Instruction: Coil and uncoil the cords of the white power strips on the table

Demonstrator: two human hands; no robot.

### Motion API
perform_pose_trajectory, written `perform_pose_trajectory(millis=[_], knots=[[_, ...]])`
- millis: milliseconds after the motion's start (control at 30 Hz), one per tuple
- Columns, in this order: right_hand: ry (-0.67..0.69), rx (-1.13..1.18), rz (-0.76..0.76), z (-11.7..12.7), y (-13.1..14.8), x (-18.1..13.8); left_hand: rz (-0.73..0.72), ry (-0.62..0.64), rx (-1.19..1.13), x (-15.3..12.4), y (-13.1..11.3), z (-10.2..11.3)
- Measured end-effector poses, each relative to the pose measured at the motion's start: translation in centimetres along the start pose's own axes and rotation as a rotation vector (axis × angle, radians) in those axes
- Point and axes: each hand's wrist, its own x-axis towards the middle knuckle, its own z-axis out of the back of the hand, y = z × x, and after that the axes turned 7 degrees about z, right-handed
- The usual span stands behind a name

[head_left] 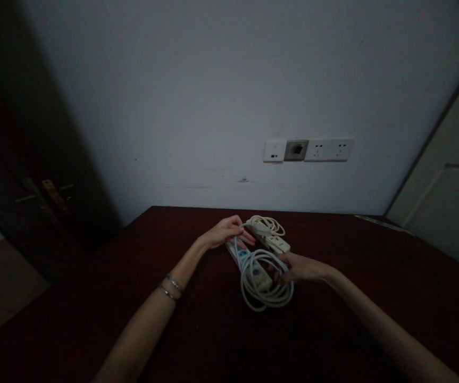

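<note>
A white power strip point(235, 252) with blue sockets lies slanted on the dark red table, partly under a loose coil of white cable point(267, 307). At the strip's far end, my left hand point(227, 232) pinches a length of that cable between thumb and finger, its other fingers spread. My right hand point(293, 267) curls round the right side of the coil; its fingertips are partly hidden by the loops. Just beyond the right hand rests a second, cream power strip point(278, 244), with its own cream cable point(276, 219) bundled behind it.
The dark red table point(181, 229) meets a grey-white wall with a row of wall sockets point(328, 150) above it. A dark door with a brass handle point(51, 192) stands at left, a pale panelled door point(452, 175) at right. A thin flat strip point(381, 222) lies at the table's back right edge.
</note>
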Motion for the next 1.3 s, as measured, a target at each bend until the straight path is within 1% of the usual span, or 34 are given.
perform_pose_trajectory(millis=[133,233,333,400,500,567,633,733,800,867,900,933,967,1067,1100,1133,1167,1200,1300], knots=[[-0.011,-0.111,-0.011,-0.2,0.7,-0.1,-0.014,-0.001,-0.04,-1.0,-2.1,-0.4],[-0.012,-0.12,0.01,-0.4,1.5,-0.3,-0.07,-0.066,-0.095,-1.5,-3.7,-1.0],[0.035,-0.075,0.064,-0.2,2.5,-1.0,-0.173,-0.177,-0.181,-1.8,-5.1,-1.7],[0.081,-0.004,0.069,0.3,3.2,-1.9,-0.263,-0.243,-0.265,-2.1,-6.0,-2.2],[0.098,0.078,0.077,1.2,4.7,-3.5,-0.374,-0.298,-0.448,-2.8,-7.4,-2.9],[0.013,0.094,0.139,1.5,5.9,-4.2,-0.439,-0.327,-0.576,-3.7,-8.5,-3.3],[-0.16,0.083,0.202,1.1,7.1,-4.3,-0.521,-0.37,-0.674,-4.8,-9.6,-3.5],[-0.435,0.014,0.293,-0.4,8.9,-3.1,-0.617,-0.424,-0.737,-6.2,-10.9,-3.8],[-0.565,-0.02,0.41,-1.8,10.2,-1.6,-0.614,-0.437,-0.749,-6.6,-11.4,-4.4],[-0.617,0.025,0.534,-3.3,11.7,0.0,-0.561,-0.441,-0.744,-6.5,-11.4,-5.5],[-0.594,0.079,0.581,-4.0,12.5,0.8,-0.529,-0.441,-0.732,-6.3,-11.3,-6.1],[-0.522,0.126,0.605,-4.7,13.3,1.5,-0.501,-0.442,-0.712,-6.0,-11.1,-6.7],[-0.42,0.156,0.61,-5.5,14.1,2.1,-0.482,-0.444,-0.687,-5.8,-10.9,-7.2],[-0.014,0.15,0.54,-7.7,15.8,3.3,-0.496,-0.474,-0.587,-5.4,-10.6,-8.1],[0.077,0.144,0.514,-8.3,16.1,3.5,-0.511,-0.496,-0.544,-5.4,-10.6,-7.9],[0.116,0.16,0.495,-8.7,16.2,3.6,-0.524,-0.521,-0.492,-5.5,-10.7,-7.5],[0.101,0.204,0.492,-9.0,16.4,3.6,-0.536,-0.545,-0.435,-5.7,-10.9,-7.0],[0.041,0.269,0.505,-9.0,16.5,3.5,-0.544,-0.568,-0.377,-5.9,-11.0,-6.3],[-0.27,0.483,0.6,-7.5,17.6,2.8,-0.517,-0.604,-0.234,-6.3,-11.1,-4.2]])
